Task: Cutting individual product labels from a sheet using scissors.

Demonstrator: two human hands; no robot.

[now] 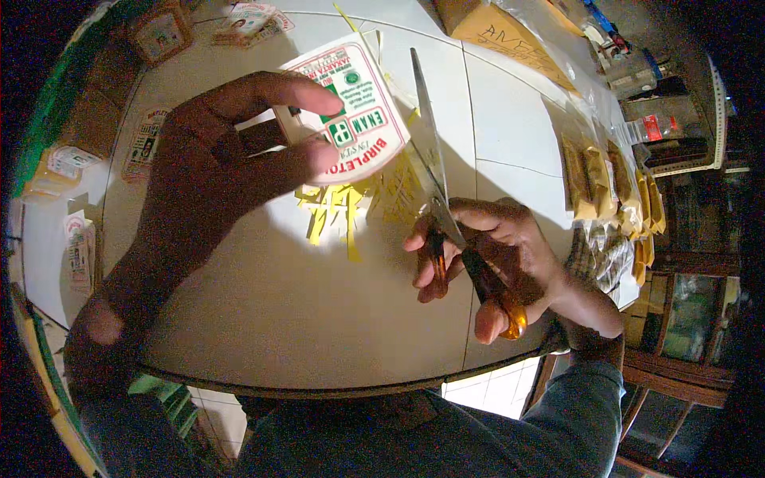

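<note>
Between thumb and fingers, my left hand [239,137] holds up a white printed paper label [364,89] with red and green print and a rounded edge. To its right, my right hand [508,257] has its fingers in the amber-coloured handles of a pair of scissors [439,191]. The blades stand apart, pointing away from me, beside the label and not visibly touching it. Beneath the label, thin yellow paper strips [334,209] lie heaped on the white tabletop [311,310].
Stacked labels lie at the back left [251,24] and left [79,251]; another label [143,143] lies behind my left hand. Filled clear packets [597,179] line the right side. A brown cardboard piece with handwriting [508,42] is at the back, a plastic bottle [648,128] at the right.
</note>
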